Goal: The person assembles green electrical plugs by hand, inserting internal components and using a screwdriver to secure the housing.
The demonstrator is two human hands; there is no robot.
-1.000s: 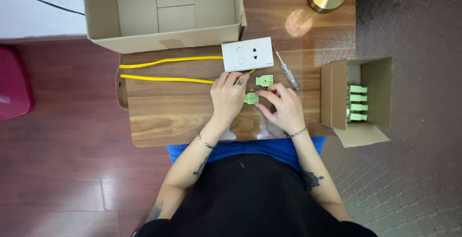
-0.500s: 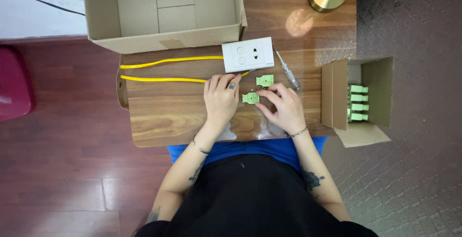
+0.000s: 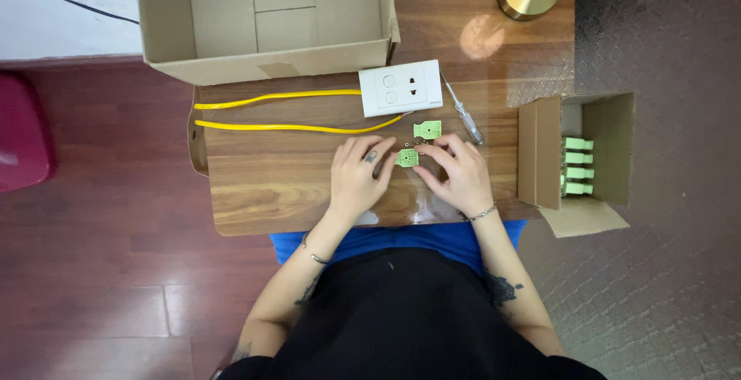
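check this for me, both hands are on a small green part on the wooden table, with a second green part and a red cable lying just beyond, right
Not quite: the cable is yellow, not red, as the head view shows. Both the left hand and right hand do meet at the small green part, with the second green part just beyond.

A single head-worn camera looks almost straight down from well above the wooden surface, with the person's lap at 6 o'clock and the far edge at 12 o'clock. It stands far enough off to take in the whole surface, the floor at 9 o'clock and the carpet at 3 o'clock.
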